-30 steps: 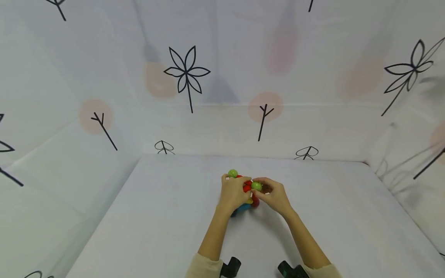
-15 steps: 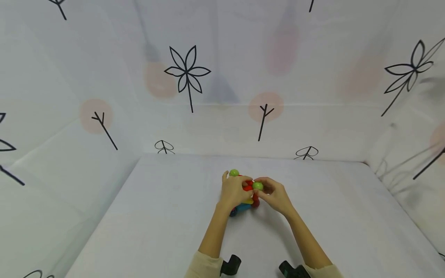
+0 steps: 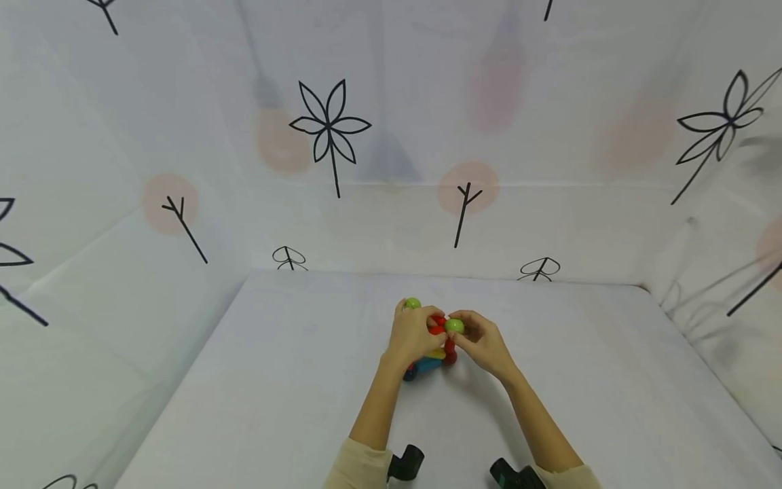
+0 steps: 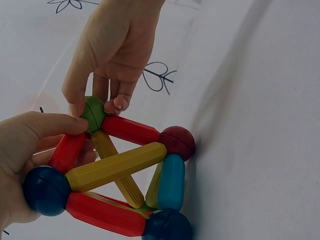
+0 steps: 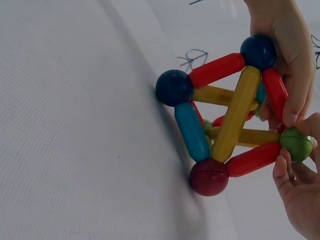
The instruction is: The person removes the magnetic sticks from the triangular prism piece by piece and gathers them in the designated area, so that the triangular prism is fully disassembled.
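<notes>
A toy frame of ribbed rods and balls stands on the white table (image 3: 275,394). In the left wrist view it shows a yellow rod (image 4: 117,166) slanting across, a light-blue rod (image 4: 171,182), a dark red ball (image 4: 177,143) and dark blue balls. My left hand (image 3: 411,337) grips the frame's upper left side, its fingers round a red rod (image 4: 67,152), thumb tip against a green ball (image 4: 93,115). My right hand (image 3: 487,348) pinches that green ball between thumb and fingers. Another green ball (image 3: 413,303) shows beyond my left hand. My hands hide part of the frame.
White cloth walls with printed flowers (image 3: 328,126) and twigs rise behind and beside the table. Dark wrist cameras (image 3: 406,463) sit at both cuffs. The frame's shadow falls on the table to its right.
Both hands and the frame have shifted very slightly right in the head view. My right hand keeps its pinch on the green ball, and my left hand its grip.
</notes>
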Demonstrator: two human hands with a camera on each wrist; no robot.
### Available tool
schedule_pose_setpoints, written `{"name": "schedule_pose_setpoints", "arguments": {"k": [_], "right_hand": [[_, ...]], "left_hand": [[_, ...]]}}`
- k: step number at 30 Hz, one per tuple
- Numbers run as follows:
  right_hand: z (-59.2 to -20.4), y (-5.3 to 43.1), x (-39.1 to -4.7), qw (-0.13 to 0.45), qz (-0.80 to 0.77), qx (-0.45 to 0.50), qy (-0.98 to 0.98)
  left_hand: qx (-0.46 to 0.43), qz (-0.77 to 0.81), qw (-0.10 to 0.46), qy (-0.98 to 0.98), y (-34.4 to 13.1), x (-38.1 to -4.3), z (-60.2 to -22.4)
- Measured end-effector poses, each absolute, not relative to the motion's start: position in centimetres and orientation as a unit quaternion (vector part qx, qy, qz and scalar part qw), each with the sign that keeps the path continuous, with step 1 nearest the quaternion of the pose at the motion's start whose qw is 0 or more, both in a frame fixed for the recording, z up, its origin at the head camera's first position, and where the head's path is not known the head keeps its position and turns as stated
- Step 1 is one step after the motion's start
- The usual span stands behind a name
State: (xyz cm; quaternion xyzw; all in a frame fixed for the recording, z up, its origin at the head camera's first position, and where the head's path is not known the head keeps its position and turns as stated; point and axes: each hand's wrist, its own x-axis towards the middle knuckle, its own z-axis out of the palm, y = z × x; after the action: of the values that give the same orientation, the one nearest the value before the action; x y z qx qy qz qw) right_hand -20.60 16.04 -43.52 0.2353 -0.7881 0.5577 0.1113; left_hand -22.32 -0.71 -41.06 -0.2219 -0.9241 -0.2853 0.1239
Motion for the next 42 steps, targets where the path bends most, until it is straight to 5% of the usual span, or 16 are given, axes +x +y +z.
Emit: {"name": "schedule_pose_setpoints", "arguments": {"k": [15, 30, 42], "right_hand": [[-44.8, 16.5, -21.7, 0.079, 0.565, 0.238, -0.786], [-41.4, 15.5, -20.0, 0.088, 0.524, 0.221, -0.818], [-42.6, 15.8, -20.5, 0.126, 0.490, 0.261, -0.822]], "left_hand": [[-0.221, -0.260, 0.124, -0.932, -0.6, -22.3, -41.1], [-0.227, -0.239, 0.132, -0.935, -0.5, -22.3, -41.3], [-0.223, -0.221, 0.130, -0.940, -0.5, -22.2, -41.1]]}}
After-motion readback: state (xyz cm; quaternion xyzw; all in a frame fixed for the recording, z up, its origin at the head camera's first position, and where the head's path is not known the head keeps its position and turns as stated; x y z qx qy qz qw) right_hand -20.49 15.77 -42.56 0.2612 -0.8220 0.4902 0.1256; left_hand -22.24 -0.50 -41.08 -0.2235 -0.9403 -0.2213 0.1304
